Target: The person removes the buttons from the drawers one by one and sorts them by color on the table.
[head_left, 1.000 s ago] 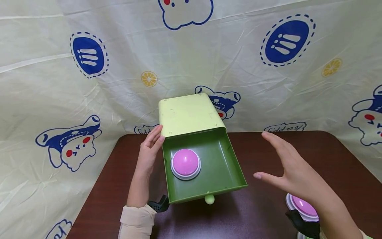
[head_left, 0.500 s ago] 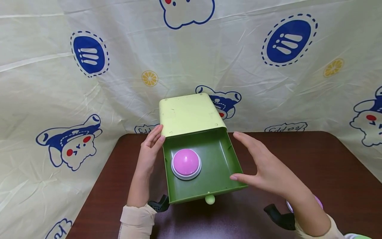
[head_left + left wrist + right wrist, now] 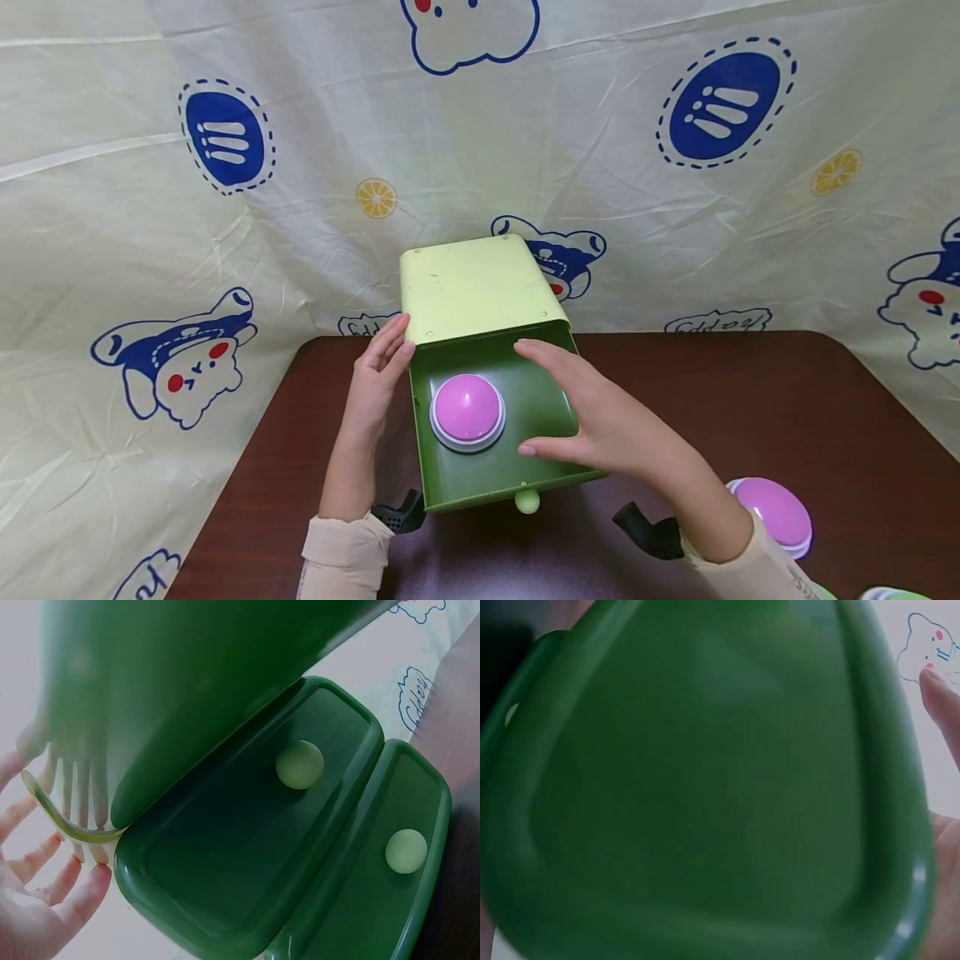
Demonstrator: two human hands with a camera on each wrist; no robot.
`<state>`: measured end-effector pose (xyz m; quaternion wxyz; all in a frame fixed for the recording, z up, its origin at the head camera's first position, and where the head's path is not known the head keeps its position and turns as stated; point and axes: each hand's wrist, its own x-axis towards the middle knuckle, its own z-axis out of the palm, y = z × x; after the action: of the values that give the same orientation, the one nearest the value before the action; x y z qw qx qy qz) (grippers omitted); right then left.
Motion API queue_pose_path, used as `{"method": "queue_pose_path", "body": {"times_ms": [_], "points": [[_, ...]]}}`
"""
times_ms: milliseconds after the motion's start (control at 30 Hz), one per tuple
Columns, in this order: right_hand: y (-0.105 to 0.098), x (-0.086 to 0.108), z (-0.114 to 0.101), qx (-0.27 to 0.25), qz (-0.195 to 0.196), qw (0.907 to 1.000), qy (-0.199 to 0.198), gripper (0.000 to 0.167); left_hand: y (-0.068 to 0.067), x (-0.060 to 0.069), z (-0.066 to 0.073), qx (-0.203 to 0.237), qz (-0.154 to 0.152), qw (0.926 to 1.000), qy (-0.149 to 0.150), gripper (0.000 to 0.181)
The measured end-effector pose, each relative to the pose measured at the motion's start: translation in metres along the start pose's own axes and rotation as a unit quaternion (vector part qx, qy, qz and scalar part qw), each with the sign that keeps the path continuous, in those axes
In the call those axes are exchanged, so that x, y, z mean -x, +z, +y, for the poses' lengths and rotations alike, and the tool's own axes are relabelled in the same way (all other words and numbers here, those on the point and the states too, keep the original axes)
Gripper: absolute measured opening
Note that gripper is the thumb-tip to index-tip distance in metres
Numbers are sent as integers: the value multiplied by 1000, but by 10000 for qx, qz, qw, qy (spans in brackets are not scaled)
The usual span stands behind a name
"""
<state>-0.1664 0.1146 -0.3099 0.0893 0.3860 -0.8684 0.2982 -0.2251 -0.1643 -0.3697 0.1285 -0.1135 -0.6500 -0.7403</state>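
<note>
Right now I see the right hand point(image 3: 603, 421) spread over the green drawer point(image 3: 487, 479), just right of the pink button point(image 3: 467, 407) sitting inside; the left hand point(image 3: 377, 371), fingers extended, touches the pale cabinet's point(image 3: 476, 287) left side.

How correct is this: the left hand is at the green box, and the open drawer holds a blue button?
Only the colour is wrong: in the head view, the open drawer holds a pink button; the left hand is at the green box.
</note>
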Motion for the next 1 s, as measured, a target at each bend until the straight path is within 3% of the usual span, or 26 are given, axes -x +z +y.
{"method": "queue_pose_path", "body": {"times_ms": [267, 567, 1000], "points": [[7, -21, 5, -332, -422, 9983, 217, 90, 0, 0, -1, 8, 15, 10000, 10, 44], [19, -37, 15, -988, -894, 9901, 432, 91, 0, -1, -2, 45, 7, 10000, 35, 44], [43, -51, 26, -1304, -1340, 9823, 111, 90, -1, 0, -1, 50, -14, 10000, 6, 43]]}}
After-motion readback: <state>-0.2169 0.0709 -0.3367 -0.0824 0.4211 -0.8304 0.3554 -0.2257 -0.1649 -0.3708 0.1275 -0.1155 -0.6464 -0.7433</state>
